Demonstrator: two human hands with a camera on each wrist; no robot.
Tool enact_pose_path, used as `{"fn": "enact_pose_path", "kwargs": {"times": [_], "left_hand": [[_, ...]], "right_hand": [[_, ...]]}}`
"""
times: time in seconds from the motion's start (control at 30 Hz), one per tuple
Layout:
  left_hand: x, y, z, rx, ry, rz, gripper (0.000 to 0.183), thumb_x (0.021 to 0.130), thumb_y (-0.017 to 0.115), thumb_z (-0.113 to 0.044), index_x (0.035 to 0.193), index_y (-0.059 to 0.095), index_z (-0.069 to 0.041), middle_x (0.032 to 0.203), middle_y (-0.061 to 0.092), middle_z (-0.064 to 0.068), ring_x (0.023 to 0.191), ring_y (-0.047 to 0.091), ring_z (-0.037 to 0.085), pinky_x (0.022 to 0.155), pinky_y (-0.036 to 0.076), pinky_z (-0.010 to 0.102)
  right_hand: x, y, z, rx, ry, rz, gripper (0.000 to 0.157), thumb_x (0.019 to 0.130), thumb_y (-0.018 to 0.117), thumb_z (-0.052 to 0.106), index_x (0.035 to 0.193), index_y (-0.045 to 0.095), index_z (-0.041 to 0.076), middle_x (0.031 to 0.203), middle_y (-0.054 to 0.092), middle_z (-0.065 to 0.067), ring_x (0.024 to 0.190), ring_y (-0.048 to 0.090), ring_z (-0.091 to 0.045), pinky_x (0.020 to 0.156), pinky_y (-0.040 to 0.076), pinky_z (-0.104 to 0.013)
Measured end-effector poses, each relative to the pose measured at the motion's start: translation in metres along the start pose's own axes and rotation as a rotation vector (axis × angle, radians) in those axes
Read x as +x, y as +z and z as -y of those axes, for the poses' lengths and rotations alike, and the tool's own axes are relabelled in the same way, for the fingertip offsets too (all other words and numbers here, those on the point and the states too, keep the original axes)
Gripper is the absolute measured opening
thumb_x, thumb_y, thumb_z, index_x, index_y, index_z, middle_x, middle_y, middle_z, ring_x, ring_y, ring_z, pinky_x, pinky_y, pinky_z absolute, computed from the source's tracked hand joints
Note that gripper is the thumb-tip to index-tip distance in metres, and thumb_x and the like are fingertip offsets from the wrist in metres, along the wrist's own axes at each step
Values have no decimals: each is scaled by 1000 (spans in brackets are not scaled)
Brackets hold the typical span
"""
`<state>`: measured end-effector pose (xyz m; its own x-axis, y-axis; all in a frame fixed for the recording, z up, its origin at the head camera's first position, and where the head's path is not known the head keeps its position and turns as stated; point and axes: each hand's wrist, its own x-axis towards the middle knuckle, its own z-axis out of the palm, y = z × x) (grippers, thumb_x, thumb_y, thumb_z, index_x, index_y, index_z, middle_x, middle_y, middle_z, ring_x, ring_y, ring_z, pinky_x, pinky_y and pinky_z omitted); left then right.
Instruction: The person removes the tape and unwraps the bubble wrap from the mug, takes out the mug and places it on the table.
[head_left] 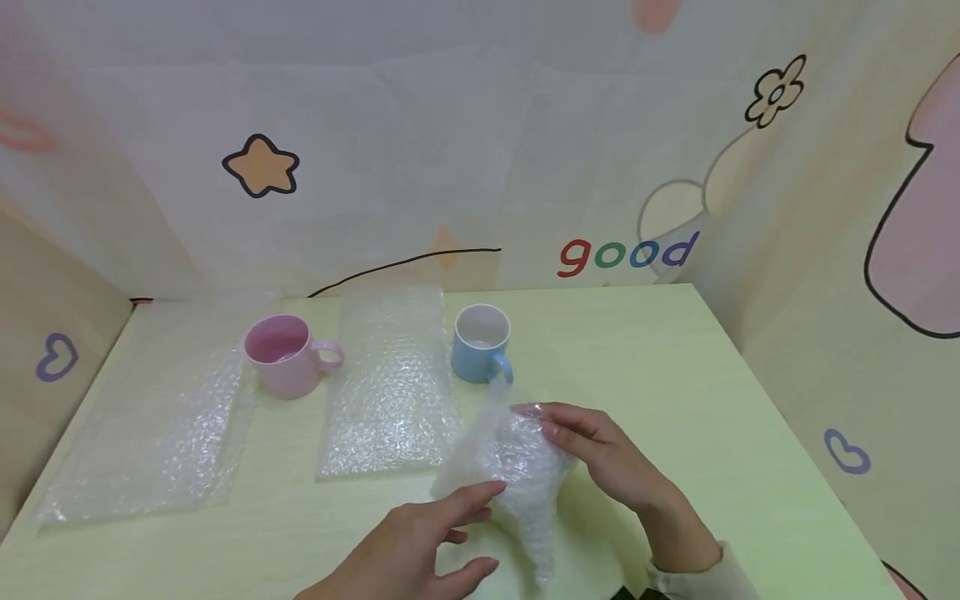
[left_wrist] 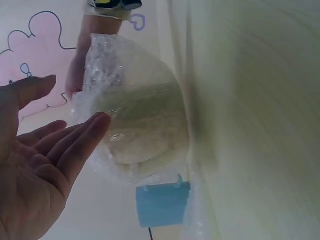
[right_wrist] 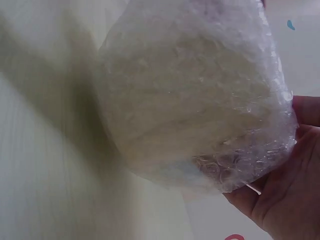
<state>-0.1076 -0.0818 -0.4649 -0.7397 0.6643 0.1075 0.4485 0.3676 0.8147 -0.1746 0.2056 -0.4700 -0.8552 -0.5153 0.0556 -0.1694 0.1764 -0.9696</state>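
A bundle of clear bubble wrap (head_left: 521,471) stands at the table's middle front, with a loose twisted tail towards me. Something pale and rounded shows blurrily through the wrap (left_wrist: 142,120) in the left wrist view; its kind cannot be made out. My right hand (head_left: 618,462) holds the bundle's upper right edge between thumb and fingers, also seen in the right wrist view, where the hand (right_wrist: 295,185) lies behind the wrap. My left hand (head_left: 420,533) is at the near left side, fingers extended and thumb apart, the fingertips close to the wrap; contact is unclear.
Just behind the bundle stands a blue mug (head_left: 474,360). Left of it lies a flat bubble wrap sheet (head_left: 390,400), then a pink mug (head_left: 288,367) beside a larger sheet (head_left: 150,425). Printed cloth walls (head_left: 420,167) enclose the pale table (head_left: 712,433).
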Motion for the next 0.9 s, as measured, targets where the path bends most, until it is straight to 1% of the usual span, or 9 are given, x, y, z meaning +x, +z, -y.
{"fn": "enact_pose_path", "kwargs": {"times": [0.1,0.23,0.3,0.47,0.53,0.7,0.8,0.83,0.9], "left_hand": [[-3,-2,-5,70,-26,96,64,99,66,-50,155,44,-30,134,71,2,104,72,12,87,59,30],[-7,-2,-8,111,-47,212,75,97,61,-62,161,34,-32,151,58,-3,123,64,11,99,56,34],[-8,-1,-8,113,-41,244,79,96,61,-63,162,31,-32,157,51,-6,130,60,11,103,55,35],[-7,4,-9,68,-111,323,82,94,62,-66,163,23,-43,161,42,-15,127,57,3,100,55,32],[-4,6,-9,67,-124,342,82,94,62,-66,163,22,-43,161,42,-15,124,57,1,98,55,32],[3,8,-8,113,-86,335,83,95,63,-63,164,27,-33,158,49,-6,123,60,4,97,56,32],[7,7,-11,124,-103,358,80,94,67,-59,161,33,-34,151,56,-7,115,63,3,94,56,30],[9,5,-12,122,-96,364,78,94,69,-57,160,35,-34,145,61,-7,112,64,2,92,56,28],[13,1,-15,70,-60,350,67,97,68,-50,156,44,-30,138,66,-7,106,67,0,88,57,24]], "right_hand": [[5,-3,0,2,-19,48,35,109,46,10,139,63,3,140,67,-13,118,68,-13,96,57,-29],[15,-4,0,11,-29,112,33,108,48,8,136,65,0,136,68,-16,112,70,-14,91,59,-31],[20,-4,0,18,-28,144,33,107,49,8,134,66,0,133,69,-17,110,70,-15,91,59,-32],[33,-3,-3,37,-34,217,31,107,47,8,129,66,-3,129,70,-14,109,68,-14,90,58,-32],[36,-4,-5,48,-29,224,31,106,47,7,127,66,-6,128,71,-7,108,68,-13,90,58,-31],[40,-8,-11,90,15,209,33,104,50,8,126,64,-11,123,73,11,106,69,-10,89,57,-28],[40,-10,-14,109,36,212,33,104,51,8,127,62,-13,122,74,13,106,69,-9,90,56,-28],[40,-11,-14,116,44,214,33,104,51,8,127,62,-12,121,74,14,106,68,-9,90,55,-29],[40,-12,-15,124,54,215,33,104,51,9,128,62,-11,122,74,13,107,68,-9,91,55,-29]]}}
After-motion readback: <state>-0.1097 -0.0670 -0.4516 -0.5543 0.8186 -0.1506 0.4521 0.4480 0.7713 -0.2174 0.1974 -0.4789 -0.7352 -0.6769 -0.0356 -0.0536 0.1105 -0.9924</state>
